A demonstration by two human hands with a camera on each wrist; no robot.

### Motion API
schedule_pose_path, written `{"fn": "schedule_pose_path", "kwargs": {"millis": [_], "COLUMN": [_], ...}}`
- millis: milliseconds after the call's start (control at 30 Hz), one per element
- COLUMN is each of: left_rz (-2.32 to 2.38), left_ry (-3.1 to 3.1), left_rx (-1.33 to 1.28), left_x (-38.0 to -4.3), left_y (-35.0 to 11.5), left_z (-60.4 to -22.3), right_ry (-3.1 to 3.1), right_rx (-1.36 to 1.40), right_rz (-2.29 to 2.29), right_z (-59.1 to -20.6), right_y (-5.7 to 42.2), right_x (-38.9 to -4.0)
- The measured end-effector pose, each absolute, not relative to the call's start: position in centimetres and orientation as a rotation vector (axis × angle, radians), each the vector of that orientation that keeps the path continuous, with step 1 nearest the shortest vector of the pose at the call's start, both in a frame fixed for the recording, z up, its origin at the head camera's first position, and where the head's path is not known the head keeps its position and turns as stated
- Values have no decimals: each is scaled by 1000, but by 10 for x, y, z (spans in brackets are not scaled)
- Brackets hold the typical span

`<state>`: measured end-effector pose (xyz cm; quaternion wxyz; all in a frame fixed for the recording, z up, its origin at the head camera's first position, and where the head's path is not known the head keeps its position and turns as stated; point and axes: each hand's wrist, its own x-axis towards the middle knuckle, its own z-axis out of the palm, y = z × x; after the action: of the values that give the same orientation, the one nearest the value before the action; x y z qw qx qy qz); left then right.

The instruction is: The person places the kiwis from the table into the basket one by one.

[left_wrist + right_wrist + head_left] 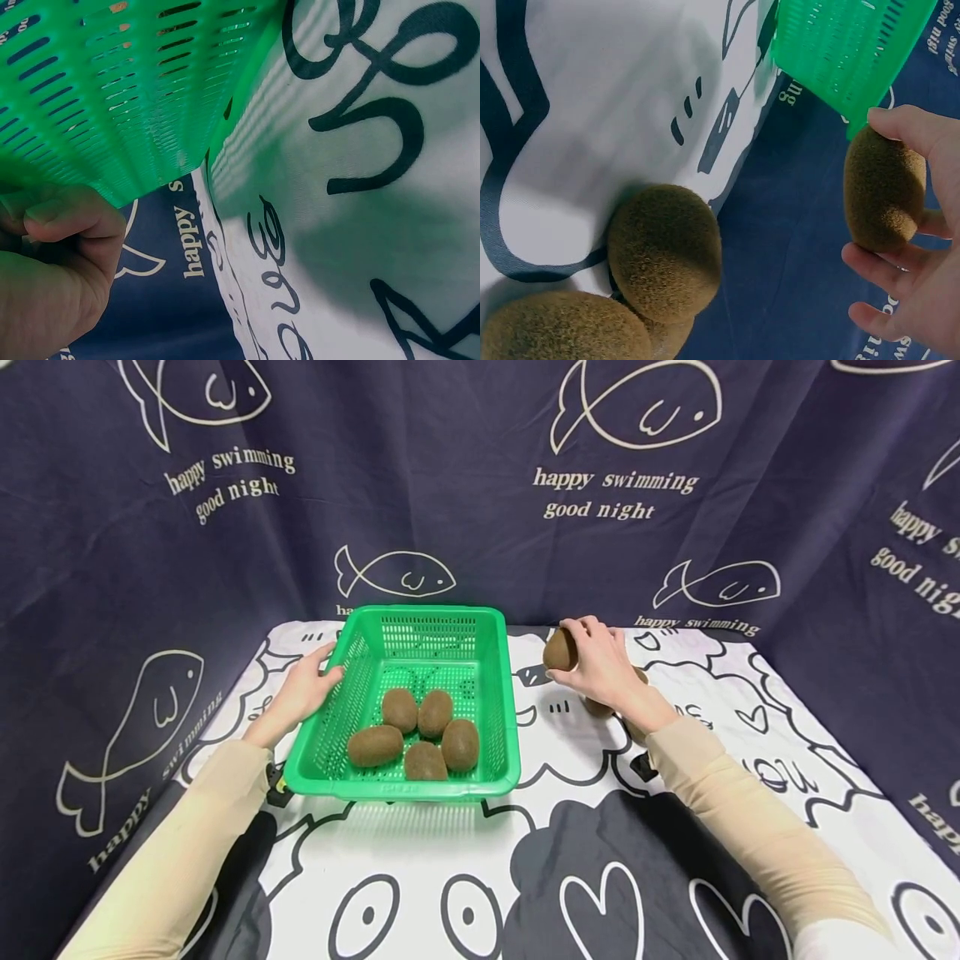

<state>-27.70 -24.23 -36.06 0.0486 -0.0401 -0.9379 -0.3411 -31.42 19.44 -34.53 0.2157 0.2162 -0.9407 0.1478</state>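
Observation:
A green plastic basket point(512, 710) with slotted walls stands on the table, and several brown kiwis point(375, 746) lie in its near half. My left hand point(303, 687) grips the basket's left rim; in the left wrist view its fingers point(71, 214) curl at the basket's edge. To the right of the basket, my right hand point(603, 664) holds a kiwi point(883, 191) between thumb and fingers, raised above the table. Below that hand, more kiwis point(666, 251) sit close together on the cloth, partly hidden by the hand and forearm in the head view.
A white cloth with dark cartoon drawings point(390, 860) covers the table. Behind it hangs a dark blue curtain point(465, 460) printed with fish and lettering, which also runs along both sides.

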Motion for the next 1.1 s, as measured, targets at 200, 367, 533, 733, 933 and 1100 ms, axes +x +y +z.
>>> {"fn": "schedule_pose_path", "kwargs": {"millis": [200, 367, 533, 733, 933, 1100], "left_rz": [-1053, -1051, -1044, -1030, -1029, -1024], "left_ry": [-2862, -2864, -2866, -2866, -2863, -2864], "left_rx": [-117, -115, -112, -117, -122, -122], "left_x": [-277, -276, -277, -279, -278, -278], "left_y": [-243, -243, -243, -243, -242, -243], "left_z": [-362, -362, -362, -362, -361, -361], "right_ry": [-2579, -2554, -2535, -2529, -2511, -2489], "right_rx": [623, 650, 679, 713, 747, 778], "right_rz": [413, 404, 399, 401, 393, 394], "right_z": [-343, -340, -336, -329, -324, -320], "right_y": [192, 188, 182, 173, 164, 156], "right_x": [-313, -311, -307, -301, -297, -294]}}
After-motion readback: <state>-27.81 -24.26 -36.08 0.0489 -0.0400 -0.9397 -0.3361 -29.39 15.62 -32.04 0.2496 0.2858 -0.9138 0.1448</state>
